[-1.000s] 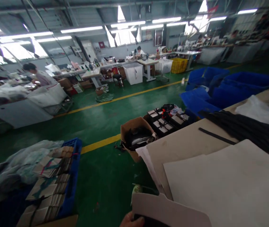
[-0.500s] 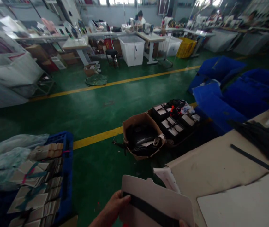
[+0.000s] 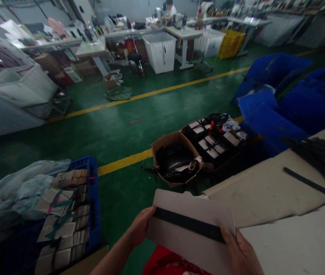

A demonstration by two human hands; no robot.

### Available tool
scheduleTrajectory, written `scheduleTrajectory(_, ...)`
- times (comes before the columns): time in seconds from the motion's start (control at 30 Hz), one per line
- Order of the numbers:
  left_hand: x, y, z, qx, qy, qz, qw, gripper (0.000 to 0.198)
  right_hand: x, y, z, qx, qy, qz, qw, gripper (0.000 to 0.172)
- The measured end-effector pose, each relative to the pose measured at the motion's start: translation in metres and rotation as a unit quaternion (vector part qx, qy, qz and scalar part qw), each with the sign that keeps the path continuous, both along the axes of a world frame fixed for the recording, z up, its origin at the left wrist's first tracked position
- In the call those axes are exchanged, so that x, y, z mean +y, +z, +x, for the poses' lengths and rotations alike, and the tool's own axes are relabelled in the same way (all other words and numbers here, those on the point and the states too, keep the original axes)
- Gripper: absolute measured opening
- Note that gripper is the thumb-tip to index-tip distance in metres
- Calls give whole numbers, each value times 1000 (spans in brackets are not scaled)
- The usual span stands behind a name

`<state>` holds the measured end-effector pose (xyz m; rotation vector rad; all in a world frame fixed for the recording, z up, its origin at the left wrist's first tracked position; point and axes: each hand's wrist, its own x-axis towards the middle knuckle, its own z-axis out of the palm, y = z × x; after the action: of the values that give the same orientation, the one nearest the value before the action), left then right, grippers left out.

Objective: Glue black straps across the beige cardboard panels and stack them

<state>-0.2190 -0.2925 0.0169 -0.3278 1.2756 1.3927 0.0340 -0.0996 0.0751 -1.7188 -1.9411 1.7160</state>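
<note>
Between my two hands is a light grey-beige flat panel (image 3: 191,244) with rounded corners and a small tab on its far edge. A black strip (image 3: 187,223) runs lengthwise across it. At the panel's left edge, my left hand (image 3: 142,225) grips it, the thumb by the strip's end. My right hand (image 3: 241,248) grips the right edge, its thumb pressing on the strip's other end. The fingers under the panel are hidden. Below the panel, red cloth (image 3: 168,263) shows.
To my right stands a beige-topped table (image 3: 254,202) bearing a loose black strip (image 3: 311,183). An open cardboard box (image 3: 176,181) with black material sits ahead on the floor. A blue pallet (image 3: 94,206) with bundled panels lies left. Blue bins (image 3: 268,110) stand right; a person sits beyond.
The panel and both hands have risen in view, and my right hand now shows much more fully on the right edge. The camera view has tilted down and turned slightly left.
</note>
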Motion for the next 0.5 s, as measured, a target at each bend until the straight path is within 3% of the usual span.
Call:
scheduleTrajectory(0.17, 21, 11, 5, -2, -12, 15, 1000, 51, 7, 10, 4, 59, -49, -12, 997, 74)
scheduleTrajectory(0.33, 27, 10, 16, 34, -78, -23, 996, 48, 11, 12, 14, 124, -16, -59, 990, 75)
scheduleTrajectory(0.5, 31, 22, 27, 56, -61, -89, 993, 55, 14, 8, 21, 144, 35, -73, 986, 62)
